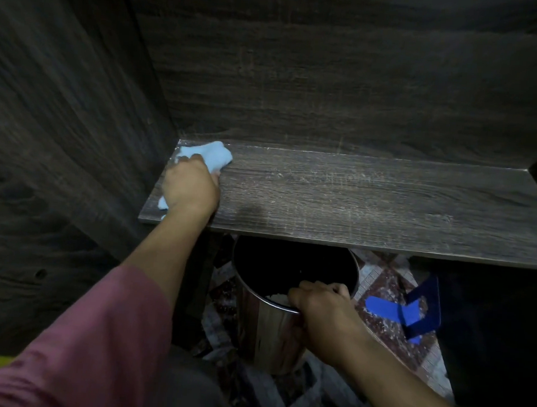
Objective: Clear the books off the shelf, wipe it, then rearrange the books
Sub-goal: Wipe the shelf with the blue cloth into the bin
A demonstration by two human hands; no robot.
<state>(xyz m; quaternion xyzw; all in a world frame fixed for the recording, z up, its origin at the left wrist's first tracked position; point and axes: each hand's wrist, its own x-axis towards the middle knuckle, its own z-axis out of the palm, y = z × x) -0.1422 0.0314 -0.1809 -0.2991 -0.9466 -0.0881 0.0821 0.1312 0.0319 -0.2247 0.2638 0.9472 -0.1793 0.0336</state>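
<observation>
Scuffed dark-wood shelf (354, 201): left grip (190, 186) clutches blue cloth (210, 155) in rear corner; right grip (324, 309) clasps steel bin (266, 337) rim over patterned floor (390, 281).

Dim corner of dark grey wood-grain laminate panels (345, 83) above a patterned stone floor (390, 281).
The side panel (62, 130) stands just left of the left hand (190, 183), and the back panel (359, 114) rises beyond it, marked with pale scratches. The floor, in dark red, white and grey shapes, lies below the right hand (324, 309). Further right of that hand all is in black shadow.
</observation>
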